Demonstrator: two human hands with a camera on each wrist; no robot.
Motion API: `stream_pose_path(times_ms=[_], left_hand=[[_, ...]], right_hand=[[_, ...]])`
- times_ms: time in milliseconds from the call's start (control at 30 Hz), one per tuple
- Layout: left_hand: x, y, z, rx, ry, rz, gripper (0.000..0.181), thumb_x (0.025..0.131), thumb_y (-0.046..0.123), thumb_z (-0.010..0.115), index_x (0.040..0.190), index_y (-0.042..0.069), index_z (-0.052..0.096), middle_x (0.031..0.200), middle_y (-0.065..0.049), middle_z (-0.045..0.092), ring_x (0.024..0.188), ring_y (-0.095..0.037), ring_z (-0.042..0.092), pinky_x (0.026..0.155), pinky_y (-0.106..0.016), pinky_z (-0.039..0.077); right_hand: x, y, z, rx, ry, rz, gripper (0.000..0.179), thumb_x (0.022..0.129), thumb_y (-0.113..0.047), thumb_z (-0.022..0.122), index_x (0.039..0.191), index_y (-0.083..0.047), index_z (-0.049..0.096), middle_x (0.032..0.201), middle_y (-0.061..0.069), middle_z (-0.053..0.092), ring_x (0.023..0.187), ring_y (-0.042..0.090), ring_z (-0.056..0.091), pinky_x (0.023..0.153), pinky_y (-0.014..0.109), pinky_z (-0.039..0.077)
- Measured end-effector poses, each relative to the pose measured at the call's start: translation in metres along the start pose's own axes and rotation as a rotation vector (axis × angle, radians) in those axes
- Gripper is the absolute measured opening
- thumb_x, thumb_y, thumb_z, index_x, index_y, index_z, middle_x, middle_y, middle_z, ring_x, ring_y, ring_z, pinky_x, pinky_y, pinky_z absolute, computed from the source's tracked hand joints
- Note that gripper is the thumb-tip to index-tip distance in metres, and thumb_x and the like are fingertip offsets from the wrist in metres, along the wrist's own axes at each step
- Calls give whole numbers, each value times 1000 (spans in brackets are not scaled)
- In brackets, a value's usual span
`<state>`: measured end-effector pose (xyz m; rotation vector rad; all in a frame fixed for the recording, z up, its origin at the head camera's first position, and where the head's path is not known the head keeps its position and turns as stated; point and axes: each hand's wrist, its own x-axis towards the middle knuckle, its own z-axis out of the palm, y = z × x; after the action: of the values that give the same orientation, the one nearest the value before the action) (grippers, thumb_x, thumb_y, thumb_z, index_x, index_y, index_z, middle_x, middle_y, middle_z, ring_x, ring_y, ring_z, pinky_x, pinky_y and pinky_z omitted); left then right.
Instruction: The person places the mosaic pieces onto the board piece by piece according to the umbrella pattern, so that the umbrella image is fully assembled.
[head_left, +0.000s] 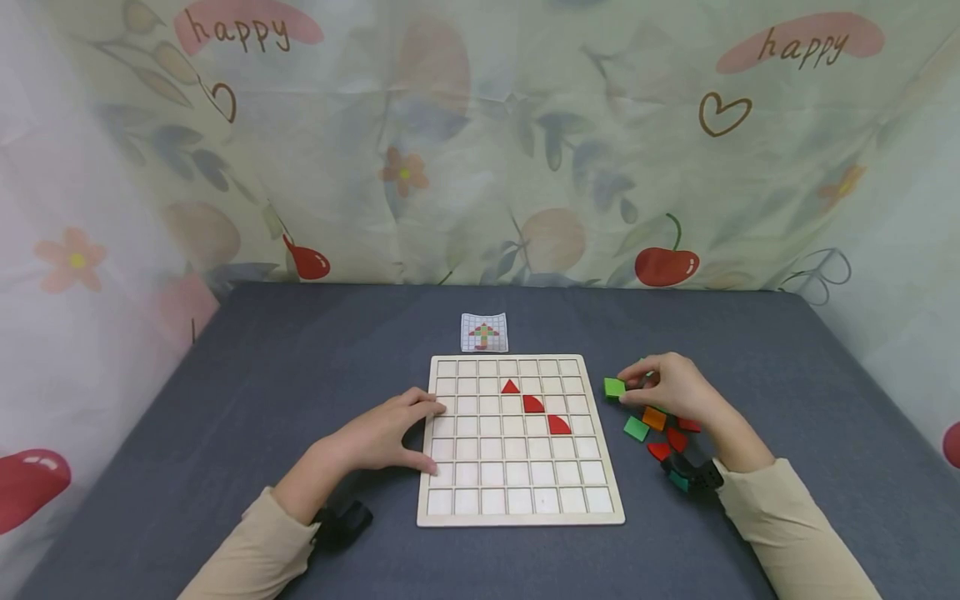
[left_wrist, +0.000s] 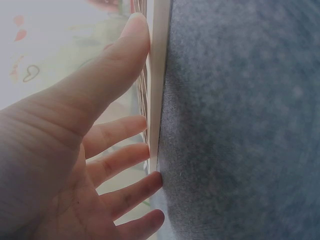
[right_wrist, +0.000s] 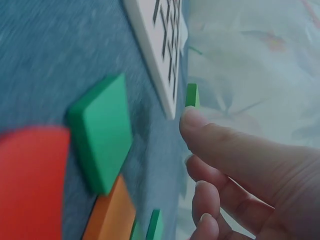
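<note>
A square wooden grid board (head_left: 521, 520) lies on the table, with a red triangle (head_left: 510, 387) and two red quarter-circle pieces, one (head_left: 533, 405) above and left of the other (head_left: 558, 426), in its cells. My left hand (head_left: 381, 433) rests at the board's left edge, thumb and fingers spread along the rim. To the right of the board, my right hand (head_left: 678, 387) pinches a green square block (head_left: 614, 388) between thumb and fingers. In the right wrist view that block (right_wrist: 192, 95) shows beyond the thumb tip.
Beneath and beside my right hand lie loose pieces: a green block (head_left: 636, 429), an orange block (head_left: 654, 418), several red pieces (head_left: 677, 439). A small pattern card (head_left: 483, 332) lies behind the board. A printed curtain (head_left: 480, 167) hangs behind the dark table (head_left: 315, 350).
</note>
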<state>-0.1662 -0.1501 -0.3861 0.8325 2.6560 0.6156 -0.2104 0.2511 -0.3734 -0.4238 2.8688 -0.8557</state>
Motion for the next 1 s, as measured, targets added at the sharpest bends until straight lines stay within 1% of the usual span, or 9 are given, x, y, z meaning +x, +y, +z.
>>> stream_pose_path(times_ms=[167, 467, 733, 900, 1000], left_hand=[[0, 0, 0, -2, 0, -4, 77, 74, 44, 75, 135, 7, 47, 134, -12, 45, 125, -28, 45, 101, -46, 39], [0, 1, -1, -4, -2, -2, 76, 74, 43, 76, 135, 7, 47, 134, -12, 45, 125, -29, 45, 101, -46, 39], [0, 1, -1, -4, -5, -13, 77, 74, 42, 76, 135, 7, 47, 135, -12, 44, 125, -29, 45, 102, -46, 39], [1, 2, -1, -7, -9, -24, 78, 73, 44, 76, 135, 7, 47, 137, -13, 43, 126, -29, 44, 102, -46, 38], [1, 2, -1, -4, -9, -30, 78, 73, 44, 76, 135, 7, 46, 138, -13, 43, 127, -29, 44, 102, -46, 38]], right_hand=[[1, -11, 3, 35, -3, -34, 29, 77, -16, 76, 102, -2, 71, 87, 10, 66, 64, 12, 51, 55, 23, 44], [6, -28, 15, 61, -20, -99, 28, 76, -16, 77, 101, -5, 72, 85, 7, 66, 60, 8, 50, 53, 22, 42], [11, -43, 25, 87, -53, -141, 29, 75, -14, 77, 101, -3, 71, 83, 6, 65, 62, 9, 51, 54, 22, 42], [14, -52, 31, 80, -64, -155, 28, 76, -15, 76, 101, -5, 71, 83, 3, 65, 63, 9, 49, 55, 21, 42], [15, -56, 34, 78, -72, -175, 27, 76, -15, 76, 101, -5, 71, 84, 4, 66, 63, 9, 50, 56, 22, 42]])
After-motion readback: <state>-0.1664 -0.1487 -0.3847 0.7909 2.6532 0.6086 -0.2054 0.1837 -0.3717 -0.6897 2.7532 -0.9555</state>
